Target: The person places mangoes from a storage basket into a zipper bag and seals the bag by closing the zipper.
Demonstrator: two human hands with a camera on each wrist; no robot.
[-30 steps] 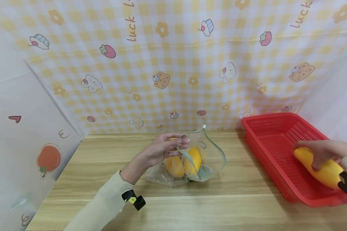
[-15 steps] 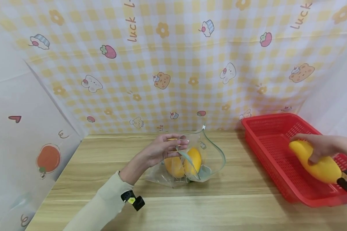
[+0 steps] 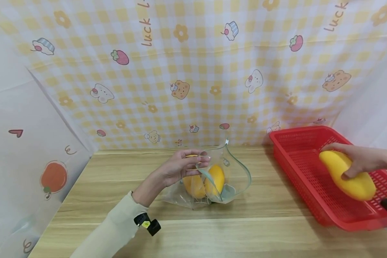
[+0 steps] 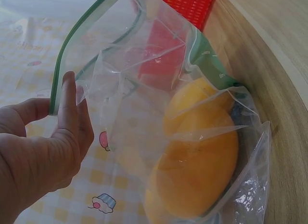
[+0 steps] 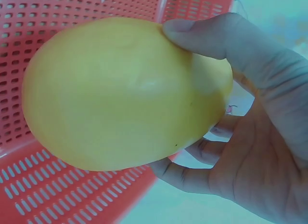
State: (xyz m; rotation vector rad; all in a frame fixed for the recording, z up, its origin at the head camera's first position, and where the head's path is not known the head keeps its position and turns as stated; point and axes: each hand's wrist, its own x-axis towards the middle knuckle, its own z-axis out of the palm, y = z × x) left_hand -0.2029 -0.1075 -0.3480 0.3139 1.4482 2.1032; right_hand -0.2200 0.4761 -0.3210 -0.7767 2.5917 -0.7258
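Observation:
Over the red basket (image 3: 295, 179), my right hand (image 3: 364, 159) grips a yellow mango (image 3: 351, 181). In the right wrist view, the thumb lies on top of that mango and the fingers support it from the other side. My left hand (image 3: 180, 166) pinches the rim of a clear zip bag (image 4: 130, 94), whose mouth hangs wide toward the right. Inside the bag, on the table, lie several mangoes (image 4: 197, 161), partly veiled by the plastic. The white slider (image 3: 227, 142) sits at the top of the green zip strip.
The wooden table (image 3: 245, 233) runs under the bag and basket. A yellow checked cloth (image 3: 200, 64) with printed figures hangs behind. A white sheet (image 3: 19, 161) borders the left. A black wrist device (image 3: 147, 223) is strapped to the left sleeve.
My right hand has lifted the mango slightly and moved it a little left above the basket. The left hand and the bag stay almost still.

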